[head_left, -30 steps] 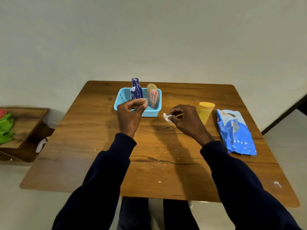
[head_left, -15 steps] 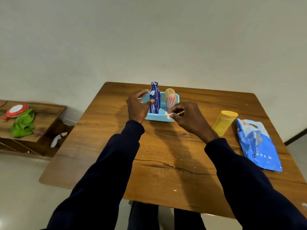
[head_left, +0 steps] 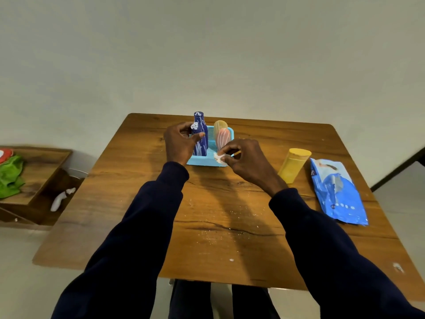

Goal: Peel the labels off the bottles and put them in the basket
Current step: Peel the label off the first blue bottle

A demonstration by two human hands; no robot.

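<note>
Three bottles stand in the light blue basket (head_left: 202, 161) at the far middle of the wooden table (head_left: 138, 203): a blue bottle (head_left: 200, 143) at its left end, and at its right end a ribbed orange bottle (head_left: 222, 138) with a pale yellow bottle (head_left: 219, 125) just behind it. We grip the blue bottle with our left hand (head_left: 180, 143), thumb laid across its front and fingers curled round its far side. It stands upright, and white shreds of label cling to its shoulder and body. Our right hand (head_left: 247, 161) hovers at the basket's near right corner, its thumb and fingertips pinching a white label scrap (head_left: 219, 158) right at the rim. A thin orange stick (head_left: 236, 153) pokes out beside those fingers, and we cannot tell what it is. To the right, well apart from the basket, a yellow bottle (head_left: 294, 166) stands on the table, with a blue pouch (head_left: 338, 192) lying flat just beyond it near the right edge. White crumbs (head_left: 218, 231) speckle the wood between our dark sleeves. Off to the left sits a low wooden shelf (head_left: 43, 171) with a green cloth (head_left: 10, 177) on top.
</note>
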